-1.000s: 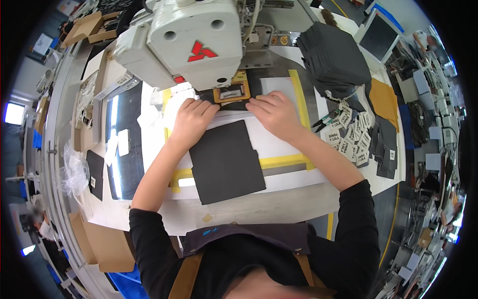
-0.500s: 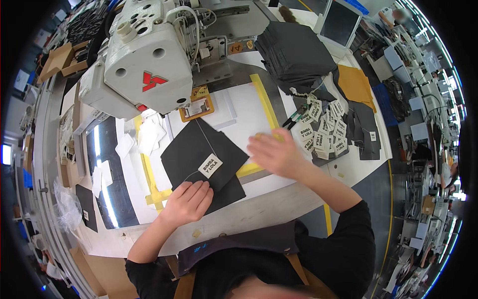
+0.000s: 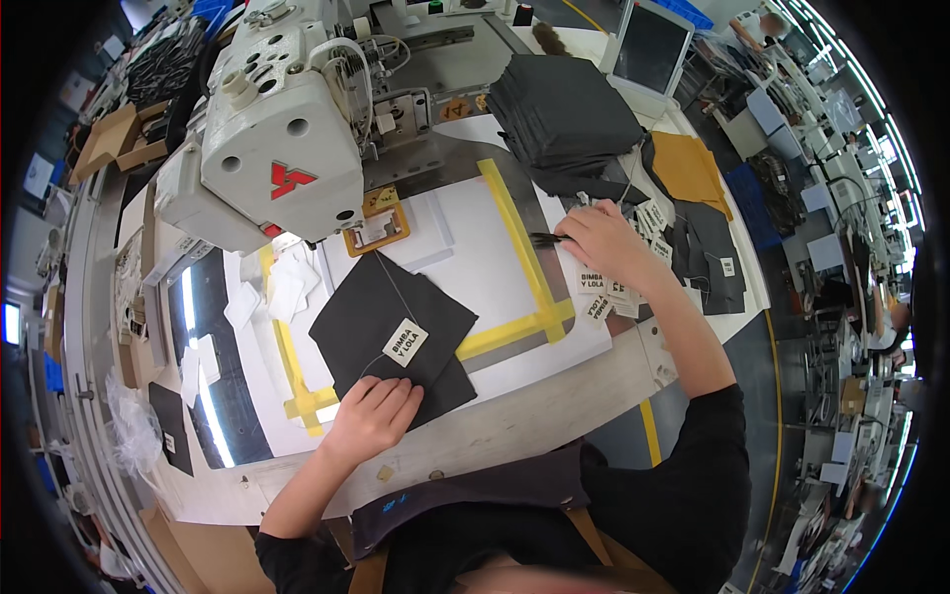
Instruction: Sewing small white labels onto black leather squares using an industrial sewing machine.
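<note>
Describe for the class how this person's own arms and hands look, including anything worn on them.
Plain black sleeves cover the upper arms and end near the elbows, leaving the forearms bare. The left hand and right hand are ungloved. No watch or bracelet shows on either wrist, and no cables or markings are visible.

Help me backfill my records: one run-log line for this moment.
left hand: on black piece | right hand: fingers around dark tool | white label: on black piece | label pile: beside right hand
</note>
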`<action>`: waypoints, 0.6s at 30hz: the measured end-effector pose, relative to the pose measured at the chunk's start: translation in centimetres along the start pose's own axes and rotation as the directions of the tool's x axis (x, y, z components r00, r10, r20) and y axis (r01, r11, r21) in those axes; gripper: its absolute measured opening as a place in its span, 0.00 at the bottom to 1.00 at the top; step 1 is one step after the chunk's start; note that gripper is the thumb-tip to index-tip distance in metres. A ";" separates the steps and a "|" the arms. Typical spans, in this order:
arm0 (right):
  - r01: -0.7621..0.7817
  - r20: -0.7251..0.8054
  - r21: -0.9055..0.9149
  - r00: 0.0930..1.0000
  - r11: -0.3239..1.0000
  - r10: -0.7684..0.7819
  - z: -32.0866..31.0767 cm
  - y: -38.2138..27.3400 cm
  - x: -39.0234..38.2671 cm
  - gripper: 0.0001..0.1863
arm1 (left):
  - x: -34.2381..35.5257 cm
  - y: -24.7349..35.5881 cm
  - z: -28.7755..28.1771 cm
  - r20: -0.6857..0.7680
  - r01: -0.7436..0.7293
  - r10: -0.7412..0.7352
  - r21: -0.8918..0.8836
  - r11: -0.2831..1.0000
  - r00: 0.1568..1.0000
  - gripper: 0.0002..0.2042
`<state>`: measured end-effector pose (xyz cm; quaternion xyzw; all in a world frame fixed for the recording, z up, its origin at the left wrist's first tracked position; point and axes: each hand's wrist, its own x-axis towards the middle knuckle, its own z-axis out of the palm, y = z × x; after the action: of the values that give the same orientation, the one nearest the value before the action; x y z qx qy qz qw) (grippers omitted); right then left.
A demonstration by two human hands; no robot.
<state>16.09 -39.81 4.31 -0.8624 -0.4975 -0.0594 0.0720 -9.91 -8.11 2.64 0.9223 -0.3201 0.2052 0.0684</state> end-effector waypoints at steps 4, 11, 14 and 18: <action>0.047 -0.050 -0.074 0.997 0.996 -0.051 1.2 1.1 2.2 0.05 | -0.5 0.0 0.1 -0.018 0.031 -0.032 -0.017 0.999 0.999 0.13; -0.143 -0.084 0.446 0.976 0.884 0.200 -2.1 -2.8 7.3 0.12 | 0.9 0.1 -0.9 -0.148 -0.047 0.054 0.050 0.998 0.987 0.11; 0.212 -0.250 0.338 0.959 0.917 -0.130 -0.9 -3.7 9.9 0.13 | 1.8 1.1 -1.0 -0.187 -0.058 0.067 0.054 0.997 0.980 0.09; 0.163 0.038 0.098 0.985 0.982 -0.168 -1.5 -7.7 12.0 0.20 | 2.3 2.0 -0.3 -0.218 -0.076 0.090 0.075 0.994 0.972 0.08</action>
<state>15.30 -26.06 8.34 -0.8148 -0.5713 -0.0218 0.0962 -9.60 -10.92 3.93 0.8814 -0.3419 0.3194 0.0644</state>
